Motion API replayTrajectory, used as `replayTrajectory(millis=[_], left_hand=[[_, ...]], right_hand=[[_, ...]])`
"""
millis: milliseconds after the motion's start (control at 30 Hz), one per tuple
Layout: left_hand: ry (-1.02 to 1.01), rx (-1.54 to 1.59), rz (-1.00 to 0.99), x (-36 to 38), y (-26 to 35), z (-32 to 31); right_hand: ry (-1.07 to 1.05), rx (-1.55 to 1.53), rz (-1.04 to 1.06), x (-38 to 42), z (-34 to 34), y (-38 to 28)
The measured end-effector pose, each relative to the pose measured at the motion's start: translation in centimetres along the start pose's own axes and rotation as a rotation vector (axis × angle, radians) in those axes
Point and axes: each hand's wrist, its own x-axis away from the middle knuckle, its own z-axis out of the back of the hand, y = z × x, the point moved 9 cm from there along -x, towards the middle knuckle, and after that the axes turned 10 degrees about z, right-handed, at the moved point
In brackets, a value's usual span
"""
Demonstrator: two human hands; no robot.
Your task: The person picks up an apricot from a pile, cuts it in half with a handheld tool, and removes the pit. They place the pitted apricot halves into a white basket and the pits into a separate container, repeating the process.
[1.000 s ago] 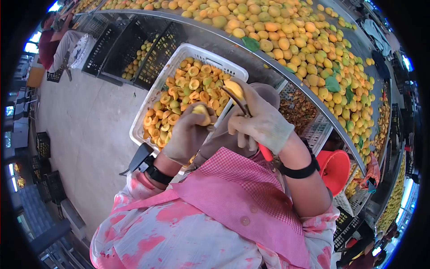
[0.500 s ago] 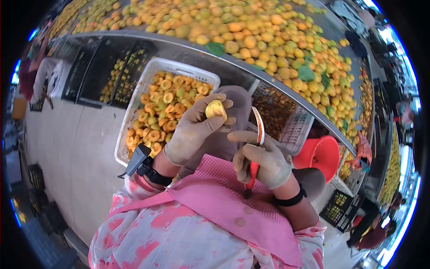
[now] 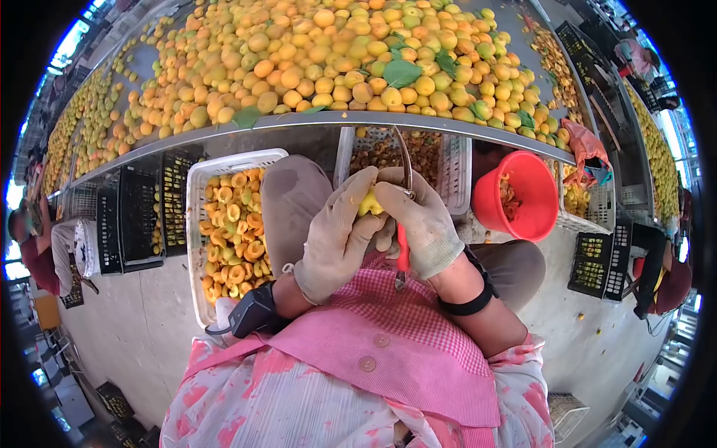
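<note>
In the head view, the gloved left hand was curled around a yellow apricot, fingers closed on it just above the lap. The gloved right hand was wrapped shut on the red handle of a knife, whose curved blade rose against the fruit. To the left, beside the knee, a white crate was already well filled with halved apricots. A second crate under the table edge held what looked like pits, and a red bucket stood to the right. The long table above was heaped with whole apricots, so I judged much fruit remained uncut
</note>
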Motion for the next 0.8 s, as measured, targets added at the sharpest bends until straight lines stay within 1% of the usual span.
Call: replayTrajectory(millis=[167,233,267,333,367,467,533,567,633,767,800], left_hand=[[0.005,0.014,-0.018,0.0,0.5,-0.7],[-0.041,0.167,0.054,0.0,-0.1,-0.9],[-0.043,0.166,0.055,-0.1,-0.2,-0.9],[0.002,0.153,-0.047,0.0,0.4,-0.4],[0.001,0.153,-0.046,0.0,0.3,-0.4],[0.001,0.244,-0.013,0.2,-0.2,-0.3],[-0.054,0.46,0.117,0.4,-1.2,-0.7],[-0.054,0.463,0.119,0.3,-1.2,-0.8],[-0.005,0.419,0.059,0.2,-0.7,-0.3],[0.012,0.415,0.054,0.3,-0.8,0.0],[-0.015,0.437,0.087,0.4,-1.4,-0.2]], right_hand=[[-0.003,-0.036,0.022,0.5,0.3,-0.4],[-0.032,-0.034,0.059,0.8,0.2,-0.6],[-0.032,-0.035,0.059,0.8,0.3,-0.5],[-0.098,-0.031,0.142,0.8,0.0,-0.8],[-0.098,-0.033,0.142,0.8,-0.1,-0.8],[-0.109,-0.021,0.146,0.8,-0.3,-0.6],[-0.108,-0.056,0.127,0.8,-0.4,-0.4],[-0.106,-0.055,0.124,0.7,-0.4,-0.1],[-0.085,-0.047,0.159,0.6,-0.3,0.1],[-0.092,-0.045,0.133,0.5,-0.3,0.2],[-0.092,-0.06,0.11,0.5,-0.4,0.3]])
